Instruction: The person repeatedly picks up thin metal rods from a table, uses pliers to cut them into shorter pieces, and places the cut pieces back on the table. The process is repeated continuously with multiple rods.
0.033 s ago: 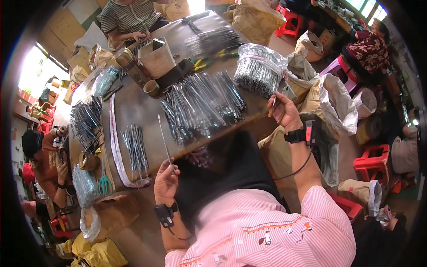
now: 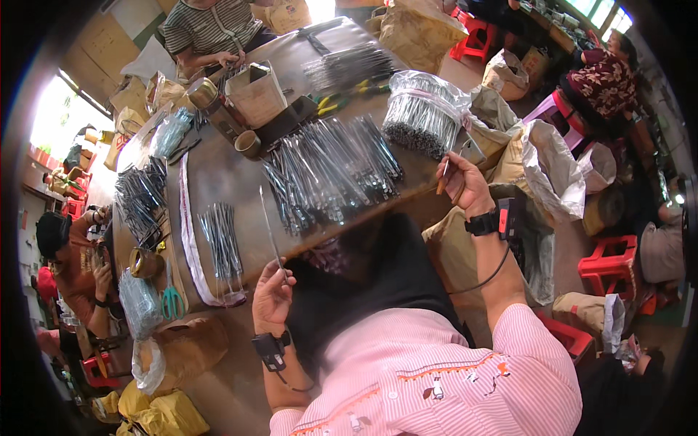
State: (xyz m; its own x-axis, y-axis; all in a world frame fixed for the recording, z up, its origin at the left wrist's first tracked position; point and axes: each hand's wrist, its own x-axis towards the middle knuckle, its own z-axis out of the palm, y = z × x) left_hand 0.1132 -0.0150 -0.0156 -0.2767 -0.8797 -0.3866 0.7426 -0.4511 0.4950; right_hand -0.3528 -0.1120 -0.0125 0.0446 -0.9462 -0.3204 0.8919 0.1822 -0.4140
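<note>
My left hand, at the table's near edge, pinches the lower end of a thin metal strip that looks like a steel cable tie. The strip points up and away over the tabletop. Farther right, my right hand is closed around a small tool with brownish-orange handles; its exact kind is mostly hidden by the fingers. Between the hands lies a wide spread of similar strips. Just beyond the right hand stands a thick bundle of strips in clear plastic. A smaller group of strips lies left of my left hand.
A beige box and a brown tape roll stand toward the back. Yellow-handled pliers lie near them. Teal scissors and a dark strip pile are at left. Sacks and a red stool stand at right.
</note>
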